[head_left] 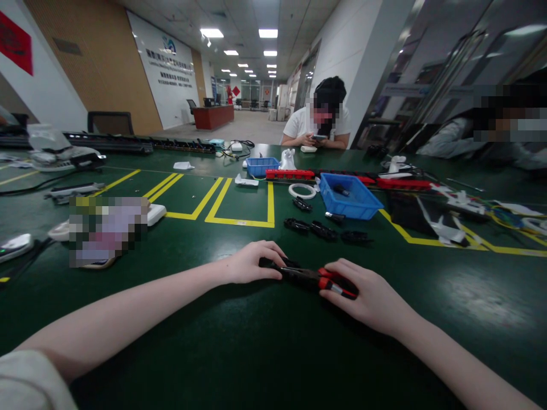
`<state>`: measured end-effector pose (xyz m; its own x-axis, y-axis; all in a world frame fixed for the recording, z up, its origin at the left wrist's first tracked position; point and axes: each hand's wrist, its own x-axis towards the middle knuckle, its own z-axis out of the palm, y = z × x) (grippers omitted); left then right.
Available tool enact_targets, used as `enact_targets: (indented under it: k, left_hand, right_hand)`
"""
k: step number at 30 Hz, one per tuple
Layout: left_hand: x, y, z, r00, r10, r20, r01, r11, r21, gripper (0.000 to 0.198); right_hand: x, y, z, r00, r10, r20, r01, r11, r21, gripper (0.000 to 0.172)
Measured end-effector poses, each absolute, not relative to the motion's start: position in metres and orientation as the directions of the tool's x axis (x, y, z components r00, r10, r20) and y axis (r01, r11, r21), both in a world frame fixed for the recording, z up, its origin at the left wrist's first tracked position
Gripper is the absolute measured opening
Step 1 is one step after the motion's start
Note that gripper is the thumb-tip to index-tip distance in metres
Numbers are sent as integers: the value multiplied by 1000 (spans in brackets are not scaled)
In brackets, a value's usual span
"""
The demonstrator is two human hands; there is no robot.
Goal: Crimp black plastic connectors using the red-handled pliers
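Note:
My right hand [365, 287] is closed around the red and black handles of a pair of pliers [327, 280], low over the green table. The pliers' dark jaws point left, toward my left hand [256, 263]. Between the thumb and fingers of that hand is a small black part [267, 263], mostly covered by them. The jaw tips reach this part; whether they grip it I cannot tell. Beyond my hands lie several similar black parts [323, 230] in a loose group, close to a blue bin [352, 199] that has a dark item inside.
A white ring-shaped roll [302, 191] lies left of the bin. Behind it are a smaller blue bin [262, 166] and a long red strip [289, 175]. A phone [111, 230] is at left. Across the table a person [318, 117] holds a phone.

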<state>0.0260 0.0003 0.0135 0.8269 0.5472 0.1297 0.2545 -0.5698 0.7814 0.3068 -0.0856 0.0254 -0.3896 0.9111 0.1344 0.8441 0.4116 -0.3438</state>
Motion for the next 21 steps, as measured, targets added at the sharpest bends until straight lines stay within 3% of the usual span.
enact_targets:
  k: [7, 15, 21]
  left_hand:
    - [26, 1, 13, 825, 555, 110, 270, -558, 785, 15]
    - [27, 1, 9, 809, 567, 156, 236, -556, 797, 16]
    - [27, 0, 12, 816, 562, 136, 239, -543, 805, 15]
  right_hand:
    - [307, -86, 24, -377, 919, 119, 846, 394, -359, 33]
    - [307, -84, 13, -447, 836, 319, 823, 524, -218, 33]
    - [308, -83, 13, -454, 826, 335, 820, 534, -204, 34]
